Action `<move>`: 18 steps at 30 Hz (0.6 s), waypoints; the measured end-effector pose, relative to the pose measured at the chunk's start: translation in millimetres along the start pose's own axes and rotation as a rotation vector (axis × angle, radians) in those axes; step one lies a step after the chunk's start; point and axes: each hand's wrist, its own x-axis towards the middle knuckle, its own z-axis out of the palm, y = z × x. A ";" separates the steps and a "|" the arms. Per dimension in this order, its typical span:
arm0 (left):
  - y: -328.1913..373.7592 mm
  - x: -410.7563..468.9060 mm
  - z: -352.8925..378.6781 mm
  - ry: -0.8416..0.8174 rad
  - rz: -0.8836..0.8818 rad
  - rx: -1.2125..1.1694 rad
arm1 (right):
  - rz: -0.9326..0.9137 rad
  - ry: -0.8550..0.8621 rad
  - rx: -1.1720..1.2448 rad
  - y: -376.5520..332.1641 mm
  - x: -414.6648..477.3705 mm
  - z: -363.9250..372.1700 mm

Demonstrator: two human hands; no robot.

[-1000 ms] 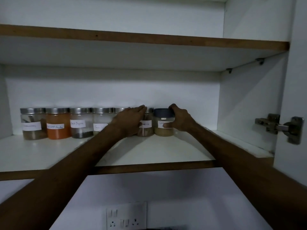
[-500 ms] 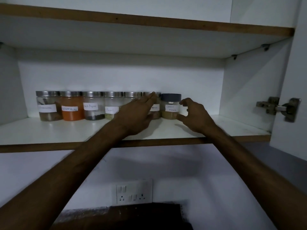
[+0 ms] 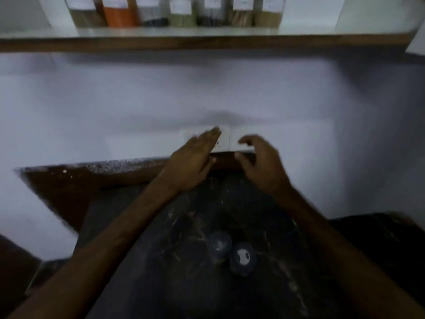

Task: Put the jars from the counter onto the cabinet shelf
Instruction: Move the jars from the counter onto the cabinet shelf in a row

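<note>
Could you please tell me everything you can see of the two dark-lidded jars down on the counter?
The two jars stand upright, side by side and apparently touching, on the dark, scratched counter, seen from above. Each shows a round, dark blue-grey lid; the right one carries pale glare or marks, the left one a fainter patch. Their bodies and contents are hidden under the lids, and the picture is blurred. Neither hand touches them: the left hand and right hand are empty, farther back near the wall.

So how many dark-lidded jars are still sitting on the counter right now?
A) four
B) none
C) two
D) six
C: two dark-lidded jars stand side by side on the dark counter, below the empty left hand and right hand.
</note>
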 end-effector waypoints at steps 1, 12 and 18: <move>-4.7 -19.5 15.3 -0.054 -0.026 -0.016 | 0.090 -0.139 -0.015 5.6 -22.8 22.8; -39.6 -152.3 78.3 -0.384 -0.274 -0.041 | 0.343 -1.037 -0.545 54.4 -178.1 166.3; -49.0 -160.4 62.8 -0.360 -0.298 -0.034 | 0.370 -1.009 -0.469 44.9 -146.4 158.4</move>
